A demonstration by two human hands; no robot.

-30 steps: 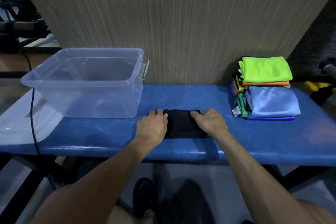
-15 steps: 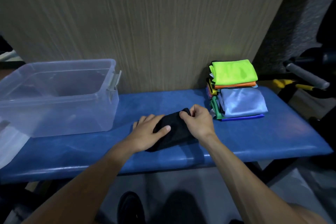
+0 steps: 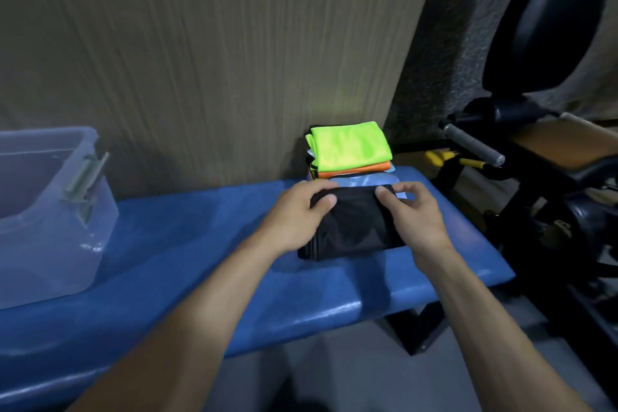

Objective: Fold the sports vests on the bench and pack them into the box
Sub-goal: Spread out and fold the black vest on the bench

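Observation:
A folded black vest [image 3: 351,227] is held between both hands above the blue bench [image 3: 200,237], right in front of the pile of folded vests. My left hand [image 3: 297,214] grips its left end, thumb on top. My right hand [image 3: 411,214] pinches its right top corner with thumb and fingers. The pile [image 3: 351,152] has a neon green vest on top, an orange one under it and a light blue one [image 3: 364,180] at the bottom, partly hidden by the black vest. The clear plastic box [image 3: 50,211] stands at the bench's left end.
A wood-grain wall panel [image 3: 217,60] runs behind the bench. To the right stands dark gym equipment with a grey-grip handle [image 3: 475,145] and a padded seat [image 3: 551,144]. The bench's right end [image 3: 495,271] is close to it. Grey floor lies below.
Both hands have carried the black vest from the bench's middle to the right, up to the pile. The view has swung right, so the box is now at the left edge.

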